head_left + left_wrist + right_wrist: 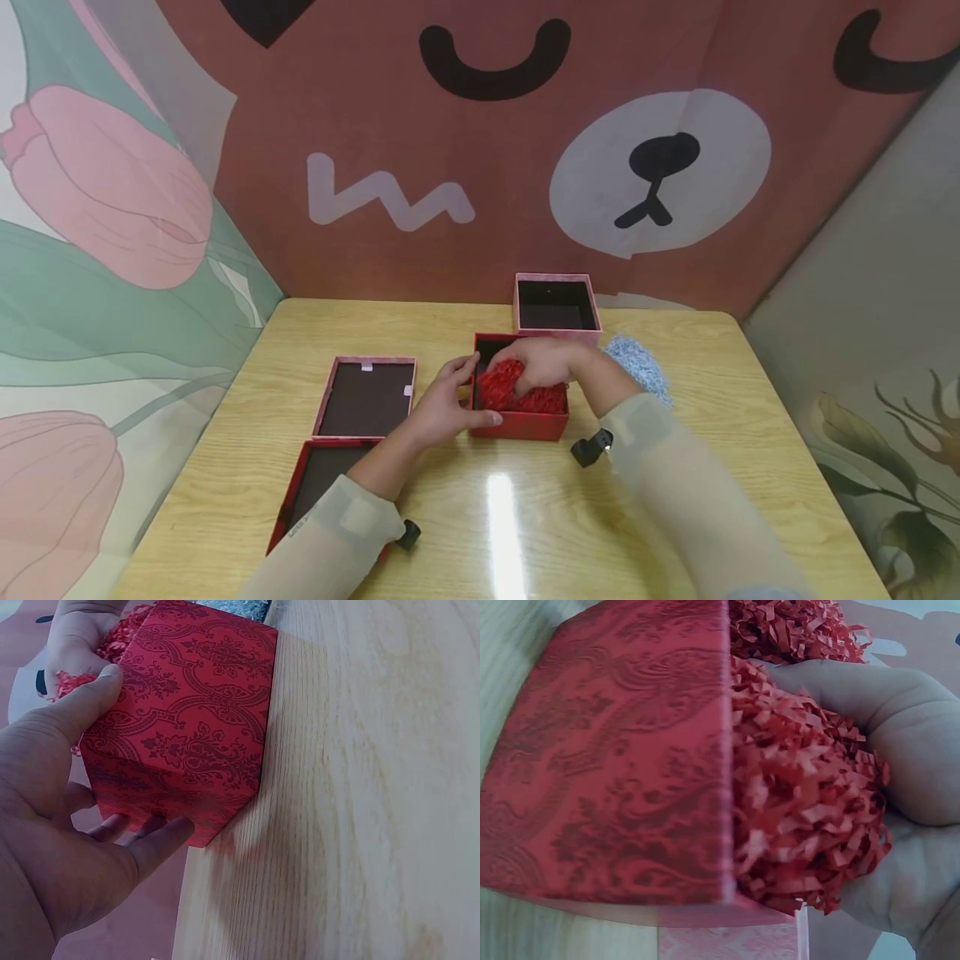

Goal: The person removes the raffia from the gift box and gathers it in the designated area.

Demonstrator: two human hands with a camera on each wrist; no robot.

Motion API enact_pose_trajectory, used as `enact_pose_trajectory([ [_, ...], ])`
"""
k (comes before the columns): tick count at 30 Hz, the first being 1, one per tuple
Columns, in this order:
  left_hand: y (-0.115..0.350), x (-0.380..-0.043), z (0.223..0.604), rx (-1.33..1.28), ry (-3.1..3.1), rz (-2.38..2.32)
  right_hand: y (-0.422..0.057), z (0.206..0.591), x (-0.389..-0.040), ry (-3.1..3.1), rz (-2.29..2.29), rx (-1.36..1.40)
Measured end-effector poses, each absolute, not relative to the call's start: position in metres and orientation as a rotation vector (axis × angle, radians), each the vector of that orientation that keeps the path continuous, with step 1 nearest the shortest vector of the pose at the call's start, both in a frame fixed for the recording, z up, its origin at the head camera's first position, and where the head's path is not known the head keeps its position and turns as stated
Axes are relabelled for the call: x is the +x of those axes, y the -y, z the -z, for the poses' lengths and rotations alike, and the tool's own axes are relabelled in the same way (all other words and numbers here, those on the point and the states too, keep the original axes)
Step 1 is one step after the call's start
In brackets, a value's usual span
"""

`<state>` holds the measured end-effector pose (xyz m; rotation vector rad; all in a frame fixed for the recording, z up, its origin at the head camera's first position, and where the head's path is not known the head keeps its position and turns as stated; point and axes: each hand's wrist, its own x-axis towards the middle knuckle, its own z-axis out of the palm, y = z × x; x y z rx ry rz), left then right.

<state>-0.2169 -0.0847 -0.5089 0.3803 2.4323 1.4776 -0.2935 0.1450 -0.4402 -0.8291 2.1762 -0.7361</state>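
A red gift box [528, 427] with a dark patterned print [199, 697] stands with its top uncovered at the middle of the table. My left hand [441, 408] holds its near left corner, thumb along the front rim and fingers against the left side. Inside the box my right hand [551, 360] grips red shredded paper [498, 388], with its fingertips hidden in the shreds. Close up in the right wrist view, the paper [802, 802] bulges above the rim between thumb and palm.
Behind the red box stands a pink-rimmed box [557, 317] with a dark inside. Pale blue shredded paper [639, 367] lies to the right. On the left lie a pink-edged lid [371, 400] and a red-edged lid [330, 467], partly under the left forearm. A printed cloth [510, 167] hangs behind the table.
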Motion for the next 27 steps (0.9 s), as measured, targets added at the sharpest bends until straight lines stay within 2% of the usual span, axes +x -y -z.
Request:
enact_pose_trajectory([
  [12, 0.085, -0.221, 0.512, 0.392, -2.403, -1.519, -0.153, 0.416, -0.295, -2.132, 0.817, -0.721],
  [20, 0.086, -0.221, 0.51, 0.394, -2.401, -1.51, -0.168, 0.402, -0.293, -2.191, 0.787, -0.756],
  [27, 0.086, -0.221, 0.51, 0.375, -2.395, -1.5, -0.187, 0.401, -0.289, -2.247, 0.791, -0.686],
])
